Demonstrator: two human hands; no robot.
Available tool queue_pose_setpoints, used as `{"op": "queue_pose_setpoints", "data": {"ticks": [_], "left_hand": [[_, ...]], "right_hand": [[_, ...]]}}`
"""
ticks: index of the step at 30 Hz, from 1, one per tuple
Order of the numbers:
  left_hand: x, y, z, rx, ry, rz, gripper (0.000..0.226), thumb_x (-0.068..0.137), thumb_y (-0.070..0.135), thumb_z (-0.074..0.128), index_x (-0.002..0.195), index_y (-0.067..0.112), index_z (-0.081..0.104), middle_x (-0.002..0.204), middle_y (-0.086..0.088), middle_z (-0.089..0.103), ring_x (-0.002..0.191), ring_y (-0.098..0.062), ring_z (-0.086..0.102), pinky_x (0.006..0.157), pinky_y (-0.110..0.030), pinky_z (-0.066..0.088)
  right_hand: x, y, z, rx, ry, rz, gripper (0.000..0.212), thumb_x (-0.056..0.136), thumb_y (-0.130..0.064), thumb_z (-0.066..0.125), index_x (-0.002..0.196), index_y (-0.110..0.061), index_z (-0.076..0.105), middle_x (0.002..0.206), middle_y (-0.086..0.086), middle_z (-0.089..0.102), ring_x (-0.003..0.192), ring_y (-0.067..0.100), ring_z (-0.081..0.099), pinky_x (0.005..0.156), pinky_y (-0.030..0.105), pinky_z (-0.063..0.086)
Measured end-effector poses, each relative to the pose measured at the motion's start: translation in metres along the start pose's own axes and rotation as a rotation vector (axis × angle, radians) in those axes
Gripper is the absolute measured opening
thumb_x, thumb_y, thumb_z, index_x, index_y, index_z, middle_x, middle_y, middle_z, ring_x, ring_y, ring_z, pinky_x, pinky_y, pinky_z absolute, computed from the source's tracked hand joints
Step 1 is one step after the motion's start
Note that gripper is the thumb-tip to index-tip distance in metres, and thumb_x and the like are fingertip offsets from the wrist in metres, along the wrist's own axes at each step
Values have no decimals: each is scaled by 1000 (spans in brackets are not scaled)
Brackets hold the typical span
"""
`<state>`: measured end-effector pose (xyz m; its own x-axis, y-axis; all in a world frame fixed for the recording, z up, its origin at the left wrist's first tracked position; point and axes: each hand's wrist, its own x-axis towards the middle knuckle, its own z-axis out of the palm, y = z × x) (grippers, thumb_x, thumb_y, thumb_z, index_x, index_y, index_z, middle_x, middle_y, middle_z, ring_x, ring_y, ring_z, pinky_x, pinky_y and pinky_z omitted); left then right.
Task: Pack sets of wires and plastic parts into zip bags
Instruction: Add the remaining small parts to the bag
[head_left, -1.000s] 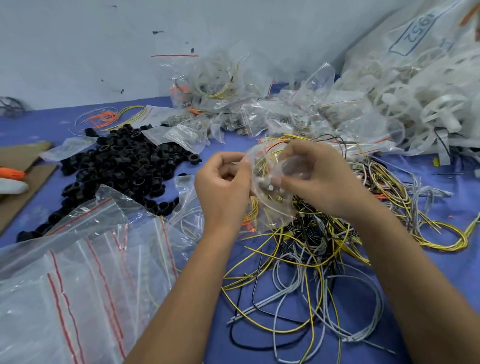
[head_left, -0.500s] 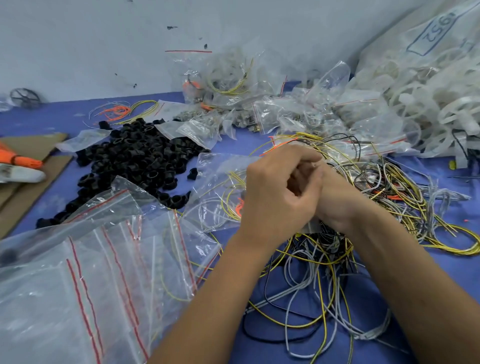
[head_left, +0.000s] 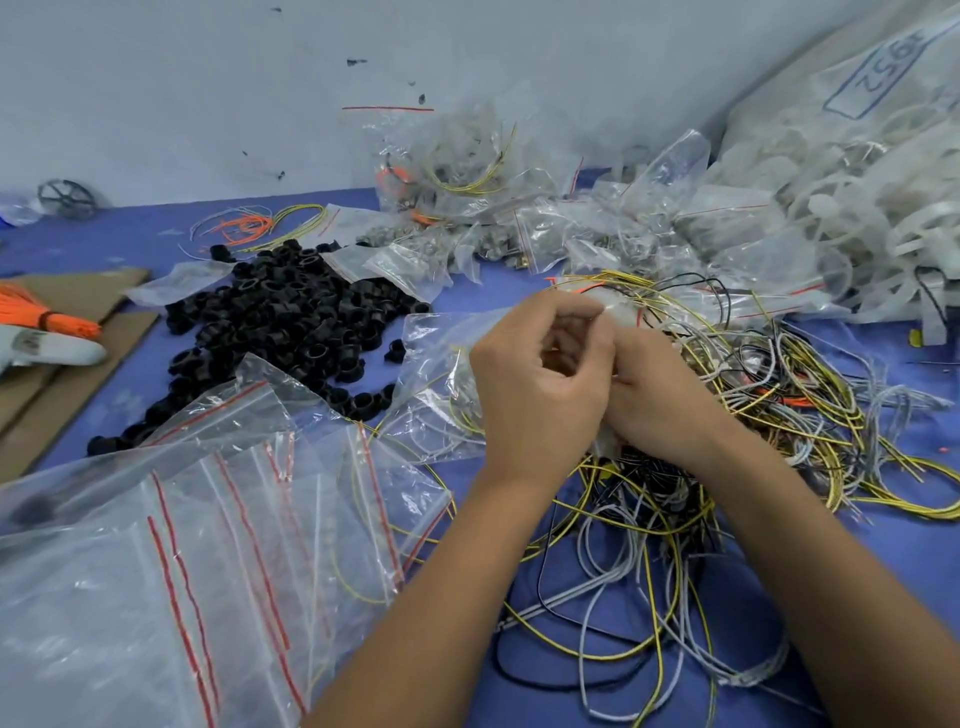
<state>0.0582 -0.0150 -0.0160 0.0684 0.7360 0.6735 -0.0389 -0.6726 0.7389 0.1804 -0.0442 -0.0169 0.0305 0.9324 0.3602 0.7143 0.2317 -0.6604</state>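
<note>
Nearest the camera, at the lower left, a heap of empty zip bags (head_left: 171, 561) with red seal strips is spread over the blue table (head_left: 909, 571), and at the lower right a tangle of yellow, grey and black wires (head_left: 623, 561) is strewn beneath the two forearms. Just beyond, above the wire tangle, the left hand (head_left: 535, 384) and right hand (head_left: 660, 400) are brought together, touching; the fingers of both are curled and a small clear bag (head_left: 618, 309) is pinched between them, most of it being hidden behind the knuckles, so its contents cannot be made out. A further clear bag holding a few wires (head_left: 441, 389) is lain flat just left of the left hand. Further back on the left a mound of black plastic rings (head_left: 291, 322) is piled, with brown cardboard (head_left: 67, 374) and a bundle of orange strands (head_left: 41, 317) at the left edge. Towards the wall, filled bags (head_left: 467, 171) are stacked, and at the far right a large sack of white plastic parts (head_left: 857, 171) is leant against it
</note>
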Motion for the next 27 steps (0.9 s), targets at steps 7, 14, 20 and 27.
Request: {"op": "queue_pose_setpoints", "data": {"ticks": [7,14,20,27], "left_hand": [[0,2,4,21,1,-116,5,91,17,70,86,16,68,69,6,65,56,-18,63,51,-31,48],[8,32,70,136,-201,200,7,90,20,66,84,18,64,65,8,60,56,-14,58,53,-34,47],[-22,47,166,163,-481,98,9,84,15,68,76,19,66,63,9,62,59,-15,59,62,-37,50],[-47,63,218,167,-673,11,7,84,15,66,79,19,69,69,5,69,68,-22,63,69,-41,53]], "right_hand": [[-5,-2,-21,146,277,131,15,96,1,60,96,-4,74,78,10,74,69,26,72,60,34,56],[-40,42,-97,12,575,345,12,93,-9,66,91,-13,77,71,-2,75,61,11,71,59,28,56],[-82,106,-185,-517,810,706,17,88,-23,62,95,-18,76,96,10,75,100,34,66,85,35,46],[-118,156,-211,-577,769,921,51,88,-8,66,135,-4,44,139,27,45,128,45,44,101,46,40]]}}
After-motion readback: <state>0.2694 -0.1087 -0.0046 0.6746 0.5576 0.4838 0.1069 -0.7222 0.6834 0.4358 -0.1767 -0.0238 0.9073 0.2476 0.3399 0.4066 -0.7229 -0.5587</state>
